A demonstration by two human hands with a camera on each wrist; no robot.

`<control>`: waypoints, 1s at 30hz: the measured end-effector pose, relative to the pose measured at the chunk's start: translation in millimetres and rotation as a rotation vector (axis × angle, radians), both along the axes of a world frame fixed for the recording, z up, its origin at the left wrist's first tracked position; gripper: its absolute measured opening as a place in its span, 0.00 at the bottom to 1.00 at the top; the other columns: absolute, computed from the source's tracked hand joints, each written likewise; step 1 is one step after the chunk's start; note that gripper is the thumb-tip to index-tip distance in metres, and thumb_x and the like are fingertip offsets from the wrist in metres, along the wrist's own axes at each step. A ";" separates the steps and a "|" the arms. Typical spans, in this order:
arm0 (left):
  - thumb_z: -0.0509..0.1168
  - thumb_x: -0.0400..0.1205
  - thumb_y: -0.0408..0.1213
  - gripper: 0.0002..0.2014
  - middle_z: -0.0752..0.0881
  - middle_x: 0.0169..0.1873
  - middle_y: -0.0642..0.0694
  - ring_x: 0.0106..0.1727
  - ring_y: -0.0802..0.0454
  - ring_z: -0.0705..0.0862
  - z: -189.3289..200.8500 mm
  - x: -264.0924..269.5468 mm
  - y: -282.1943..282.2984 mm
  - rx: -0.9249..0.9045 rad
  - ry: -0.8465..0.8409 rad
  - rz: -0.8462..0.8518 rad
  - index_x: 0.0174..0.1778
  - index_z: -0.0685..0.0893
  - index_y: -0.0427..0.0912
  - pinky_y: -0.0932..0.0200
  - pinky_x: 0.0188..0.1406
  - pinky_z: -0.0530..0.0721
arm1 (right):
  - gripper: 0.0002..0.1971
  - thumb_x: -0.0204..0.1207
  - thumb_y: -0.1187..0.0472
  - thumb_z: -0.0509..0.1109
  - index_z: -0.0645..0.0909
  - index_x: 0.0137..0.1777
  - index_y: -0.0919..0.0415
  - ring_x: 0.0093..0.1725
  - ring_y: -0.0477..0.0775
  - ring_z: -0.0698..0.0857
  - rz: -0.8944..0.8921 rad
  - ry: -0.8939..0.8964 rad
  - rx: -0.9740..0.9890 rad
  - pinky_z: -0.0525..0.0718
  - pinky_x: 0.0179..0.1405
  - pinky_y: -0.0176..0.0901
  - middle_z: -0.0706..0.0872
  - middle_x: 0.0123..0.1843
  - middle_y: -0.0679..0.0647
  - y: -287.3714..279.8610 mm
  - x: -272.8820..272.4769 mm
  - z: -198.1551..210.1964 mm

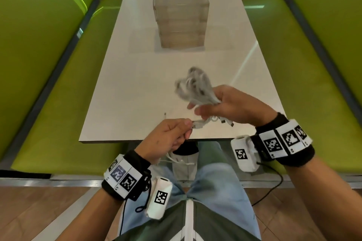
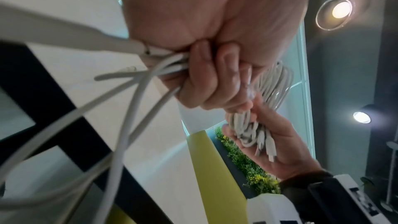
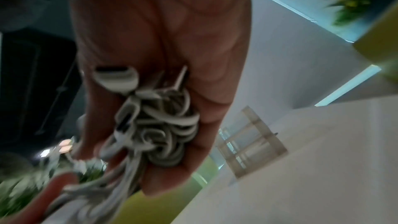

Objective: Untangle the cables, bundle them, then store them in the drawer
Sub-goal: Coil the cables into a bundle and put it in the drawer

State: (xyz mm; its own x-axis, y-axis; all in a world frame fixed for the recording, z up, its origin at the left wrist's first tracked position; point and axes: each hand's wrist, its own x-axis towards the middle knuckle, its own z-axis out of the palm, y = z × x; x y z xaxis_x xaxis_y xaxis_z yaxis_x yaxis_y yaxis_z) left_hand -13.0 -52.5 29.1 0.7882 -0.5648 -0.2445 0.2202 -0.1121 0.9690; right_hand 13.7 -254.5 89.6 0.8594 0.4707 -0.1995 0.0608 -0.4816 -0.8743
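Note:
A bunch of white cables (image 1: 193, 88) is held above the near end of the white table (image 1: 137, 88). My right hand (image 1: 225, 106) grips the looped bundle (image 3: 159, 125), with plug ends sticking out below the palm (image 1: 225, 121). My left hand (image 1: 172, 133) grips several loose cable strands (image 2: 150, 67) near the table's front edge; they trail down toward my lap (image 1: 176, 159). In the left wrist view the right hand (image 2: 269, 135) holds the bundle (image 2: 256, 130) just beyond my curled left fingers (image 2: 206, 81). A clear drawer unit (image 1: 181, 15) stands mid-table, its drawers closed.
Green bench seats (image 1: 49, 103) flank the table on both sides. A single thin cable end (image 1: 165, 116) lies on the table by my left hand. My legs and a white shoe (image 1: 184, 162) are below the table edge. Wooden floor lies underneath.

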 end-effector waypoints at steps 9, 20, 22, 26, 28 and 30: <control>0.59 0.82 0.42 0.15 0.66 0.22 0.46 0.18 0.61 0.60 -5.5 -2.1 -6.0 -0.040 0.065 0.054 0.32 0.75 0.37 0.70 0.17 0.59 | 0.09 0.66 0.59 0.80 0.82 0.37 0.47 0.26 0.38 0.77 0.254 0.150 -0.169 0.72 0.27 0.29 0.84 0.27 0.40 8.9 -0.5 -8.8; 0.71 0.68 0.65 0.43 0.82 0.60 0.22 0.47 0.32 0.87 -5.8 22.4 34.8 -0.275 0.525 -0.066 0.71 0.75 0.36 0.47 0.45 0.85 | 0.05 0.71 0.56 0.74 0.80 0.38 0.50 0.37 0.50 0.81 0.362 -0.239 -0.697 0.75 0.35 0.43 0.87 0.37 0.50 1.9 3.5 -7.2; 0.64 0.66 0.74 0.49 0.79 0.63 0.20 0.47 0.33 0.87 -4.9 19.0 25.1 -0.166 0.541 -0.162 0.72 0.73 0.36 0.47 0.45 0.82 | 0.03 0.73 0.55 0.70 0.79 0.39 0.51 0.43 0.55 0.83 0.447 -0.374 -0.775 0.80 0.40 0.47 0.87 0.40 0.50 11.9 0.2 -11.4; 0.69 0.64 0.71 0.41 0.90 0.46 0.34 0.36 0.42 0.89 0.6 8.6 -2.7 0.130 0.373 -0.366 0.57 0.82 0.36 0.53 0.34 0.87 | 0.05 0.75 0.55 0.66 0.81 0.46 0.52 0.47 0.58 0.84 0.557 -0.457 -0.842 0.83 0.48 0.53 0.87 0.43 0.53 27.3 -2.0 -18.2; 0.74 0.70 0.56 0.27 0.89 0.33 0.39 0.27 0.46 0.86 0.6 5.7 -5.7 0.190 0.324 -0.339 0.47 0.84 0.32 0.56 0.30 0.86 | 0.02 0.74 0.57 0.66 0.80 0.43 0.51 0.45 0.57 0.84 0.582 -0.369 -0.813 0.83 0.46 0.52 0.85 0.40 0.50 27.4 -1.5 -19.5; 0.71 0.76 0.46 0.17 0.84 0.24 0.44 0.22 0.49 0.81 0.4 4.5 -3.3 0.181 0.265 -0.322 0.42 0.84 0.32 0.59 0.27 0.83 | 0.07 0.71 0.56 0.71 0.75 0.35 0.49 0.37 0.51 0.82 0.576 -0.206 -0.732 0.80 0.38 0.44 0.81 0.32 0.46 24.6 -0.2 -18.7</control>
State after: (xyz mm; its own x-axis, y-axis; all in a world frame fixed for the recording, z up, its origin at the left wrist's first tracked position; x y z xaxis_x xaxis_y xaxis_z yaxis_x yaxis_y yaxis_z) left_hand -8.5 -55.8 29.4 0.4768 -0.7005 -0.5311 0.3839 -0.3775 0.8427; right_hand 13.6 -229.9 70.9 0.5852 0.6512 -0.4832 0.5786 -0.7528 -0.3139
